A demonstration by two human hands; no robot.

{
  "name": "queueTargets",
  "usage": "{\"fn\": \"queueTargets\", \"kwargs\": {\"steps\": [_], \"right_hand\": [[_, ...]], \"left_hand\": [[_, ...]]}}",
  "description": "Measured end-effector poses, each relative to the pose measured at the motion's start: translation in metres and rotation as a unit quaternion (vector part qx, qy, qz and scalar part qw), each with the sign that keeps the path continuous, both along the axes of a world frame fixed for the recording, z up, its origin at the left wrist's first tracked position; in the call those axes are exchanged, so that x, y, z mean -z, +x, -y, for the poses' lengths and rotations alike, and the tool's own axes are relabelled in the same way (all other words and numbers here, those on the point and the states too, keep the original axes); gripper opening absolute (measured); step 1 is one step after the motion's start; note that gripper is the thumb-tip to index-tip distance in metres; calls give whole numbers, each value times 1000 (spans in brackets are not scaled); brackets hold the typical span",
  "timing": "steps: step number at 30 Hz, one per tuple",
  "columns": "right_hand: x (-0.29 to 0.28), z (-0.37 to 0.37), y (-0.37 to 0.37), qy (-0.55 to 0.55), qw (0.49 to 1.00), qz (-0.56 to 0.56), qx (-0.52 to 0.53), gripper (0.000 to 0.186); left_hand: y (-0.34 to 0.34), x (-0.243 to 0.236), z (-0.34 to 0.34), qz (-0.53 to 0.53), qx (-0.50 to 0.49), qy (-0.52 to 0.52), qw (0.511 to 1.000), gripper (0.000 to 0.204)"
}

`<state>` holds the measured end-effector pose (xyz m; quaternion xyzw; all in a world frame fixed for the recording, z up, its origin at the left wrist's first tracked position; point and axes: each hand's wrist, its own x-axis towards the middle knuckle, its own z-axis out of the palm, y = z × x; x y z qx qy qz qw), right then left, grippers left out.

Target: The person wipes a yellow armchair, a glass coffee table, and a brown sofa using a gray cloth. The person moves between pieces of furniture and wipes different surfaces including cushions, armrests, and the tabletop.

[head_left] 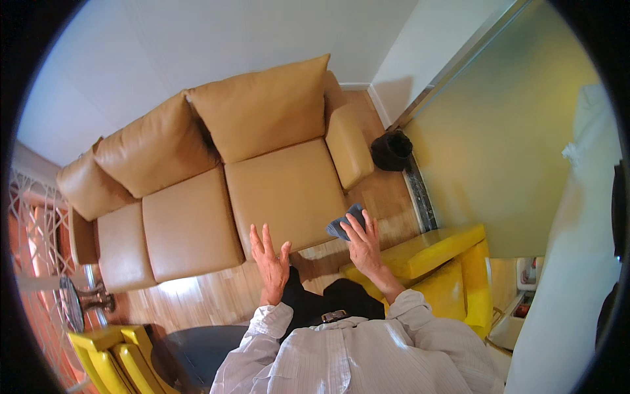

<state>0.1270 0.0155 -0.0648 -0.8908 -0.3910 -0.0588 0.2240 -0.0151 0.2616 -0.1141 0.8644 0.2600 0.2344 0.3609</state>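
Note:
My right hand [365, 251] grips a small dark grey-blue cloth [338, 228] that looks folded or bunched, with faint stripes. Part of the cloth is covered by my fingers, and its exact kind does not show. Raised at about the same height, my left hand [271, 268] has its fingers spread and nothing in them. Both hands are in front of my body, short of the front edge of a tan leather sofa [282, 180]. Neither hand touches the sofa.
Large tan cushions [262, 108] lean along the sofa's back. Beyond its right arm stands a black bin [387, 155], beside a frosted partition [499, 144]. A yellow chair [420, 257] is close on my right. Another yellow chair [105, 338] and a small round table [71, 303] are at lower left.

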Motion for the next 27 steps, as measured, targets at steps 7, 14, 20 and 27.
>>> {"fn": "queueTargets", "kwargs": {"steps": [7,14,20,27], "right_hand": [[-23,-18,51,-25,997,3,68,55],[6,1,150,1,996,15,92,53],[48,6,264,41,998,-9,50,43],[128,-11,347,30,997,-67,-30,49]], "left_hand": [[84,-2,-22,-6,95,-12,995,83],[137,-9,6,-19,118,-17,993,78],[193,13,41,-63,85,14,994,82],[264,31,123,-134,62,8,989,83]]}}
